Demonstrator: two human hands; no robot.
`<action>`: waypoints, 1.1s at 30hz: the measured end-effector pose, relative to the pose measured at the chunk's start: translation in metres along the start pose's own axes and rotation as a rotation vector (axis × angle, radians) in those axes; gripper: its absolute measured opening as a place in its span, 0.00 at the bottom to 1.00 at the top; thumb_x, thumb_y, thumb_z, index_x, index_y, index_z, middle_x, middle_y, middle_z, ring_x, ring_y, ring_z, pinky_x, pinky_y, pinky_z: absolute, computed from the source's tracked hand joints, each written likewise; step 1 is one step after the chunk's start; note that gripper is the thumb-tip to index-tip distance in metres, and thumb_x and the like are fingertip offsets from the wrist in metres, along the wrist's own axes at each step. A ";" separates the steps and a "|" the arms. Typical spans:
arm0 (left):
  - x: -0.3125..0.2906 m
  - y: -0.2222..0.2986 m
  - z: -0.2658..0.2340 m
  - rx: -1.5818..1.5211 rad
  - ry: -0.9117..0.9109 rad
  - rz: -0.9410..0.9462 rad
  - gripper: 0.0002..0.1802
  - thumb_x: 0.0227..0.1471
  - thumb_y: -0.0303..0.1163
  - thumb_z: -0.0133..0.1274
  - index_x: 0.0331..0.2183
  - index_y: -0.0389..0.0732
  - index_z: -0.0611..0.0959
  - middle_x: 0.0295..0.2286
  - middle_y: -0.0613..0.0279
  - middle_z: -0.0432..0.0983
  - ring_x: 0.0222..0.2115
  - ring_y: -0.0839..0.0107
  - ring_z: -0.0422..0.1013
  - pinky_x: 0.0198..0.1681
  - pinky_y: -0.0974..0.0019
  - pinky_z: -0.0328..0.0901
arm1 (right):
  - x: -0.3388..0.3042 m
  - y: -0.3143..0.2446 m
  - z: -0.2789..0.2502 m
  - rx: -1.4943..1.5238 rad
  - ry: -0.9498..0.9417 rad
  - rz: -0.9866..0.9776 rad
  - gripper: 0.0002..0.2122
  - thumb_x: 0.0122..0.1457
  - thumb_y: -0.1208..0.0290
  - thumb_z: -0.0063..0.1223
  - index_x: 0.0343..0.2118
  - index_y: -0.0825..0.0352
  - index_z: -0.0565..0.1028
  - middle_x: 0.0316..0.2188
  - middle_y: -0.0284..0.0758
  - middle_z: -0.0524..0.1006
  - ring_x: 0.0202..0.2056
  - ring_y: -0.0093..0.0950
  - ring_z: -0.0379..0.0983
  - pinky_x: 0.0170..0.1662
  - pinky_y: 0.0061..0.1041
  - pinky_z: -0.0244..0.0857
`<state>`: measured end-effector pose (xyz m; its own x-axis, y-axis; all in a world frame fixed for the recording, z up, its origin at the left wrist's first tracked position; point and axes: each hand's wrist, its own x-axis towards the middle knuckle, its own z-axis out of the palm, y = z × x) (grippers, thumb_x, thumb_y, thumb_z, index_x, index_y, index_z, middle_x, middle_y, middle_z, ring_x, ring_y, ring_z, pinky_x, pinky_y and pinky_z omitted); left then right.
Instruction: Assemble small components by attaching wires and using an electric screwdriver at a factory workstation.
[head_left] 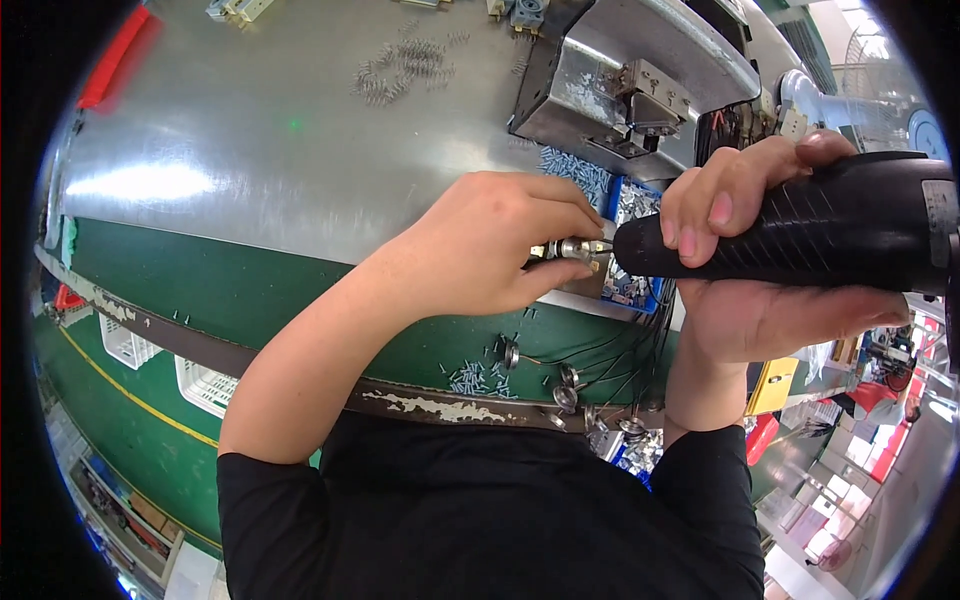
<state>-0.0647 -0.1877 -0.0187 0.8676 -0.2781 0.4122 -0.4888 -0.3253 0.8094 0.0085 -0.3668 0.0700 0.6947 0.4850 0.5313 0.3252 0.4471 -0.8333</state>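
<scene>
Between the thumb and fingers of my left hand (495, 235) is a small metal part with brass-coloured terminals (572, 249); my fingers hide some of it. My right hand (735, 215) wraps around a black power screwdriver (850, 225), which lies nearly level and points left. Its narrow end meets the right side of the metal part, where a thin dark shaft or wire shows; I cannot tell whether it touches a screw. Just beyond and under the screwdriver's nose sits a blue bin (656, 296) of small metal pieces.
A pile of screws (575, 170) lies beside a bent-metal fixture (600, 85). Loose springs (405, 68) are scattered on the steel sheet (250, 130). Nearer me, on the green bench top, are more screws (480, 380) and round metal parts with black wires (566, 397). White baskets (205, 385) stand left.
</scene>
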 end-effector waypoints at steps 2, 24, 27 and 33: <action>0.001 0.001 -0.001 0.006 -0.006 -0.009 0.13 0.50 0.34 0.66 0.38 0.40 0.88 0.37 0.61 0.83 0.38 0.56 0.80 0.42 0.56 0.74 | -0.002 0.001 -0.002 0.016 -0.032 0.000 0.53 0.51 0.15 0.40 0.62 0.64 0.62 0.28 0.33 0.70 0.21 0.23 0.68 0.26 0.27 0.67; 0.005 0.002 0.001 -0.004 -0.014 0.040 0.16 0.47 0.27 0.68 0.40 0.36 0.87 0.41 0.55 0.85 0.41 0.54 0.81 0.44 0.57 0.76 | 0.042 -0.029 -0.026 0.194 -0.204 -0.068 0.55 0.51 0.15 0.44 0.60 0.72 0.66 0.30 0.34 0.71 0.24 0.27 0.69 0.30 0.32 0.65; 0.002 0.001 -0.001 -0.012 -0.019 0.031 0.16 0.47 0.27 0.68 0.40 0.35 0.87 0.41 0.54 0.85 0.42 0.53 0.81 0.45 0.57 0.76 | 0.057 -0.019 -0.049 0.036 -0.041 -0.149 0.53 0.49 0.13 0.40 0.50 0.71 0.70 0.31 0.36 0.74 0.26 0.30 0.70 0.33 0.35 0.66; 0.005 0.007 -0.003 -0.021 -0.035 -0.012 0.16 0.48 0.29 0.70 0.40 0.36 0.87 0.42 0.54 0.85 0.42 0.53 0.81 0.46 0.57 0.76 | 0.076 -0.002 -0.036 -0.135 0.309 -0.085 0.50 0.55 0.17 0.37 0.59 0.67 0.66 0.28 0.38 0.74 0.24 0.31 0.69 0.32 0.36 0.66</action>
<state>-0.0639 -0.1886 -0.0097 0.8695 -0.3062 0.3877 -0.4760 -0.3096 0.8231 0.0838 -0.3573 0.1064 0.8159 0.1908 0.5458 0.4579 0.3631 -0.8115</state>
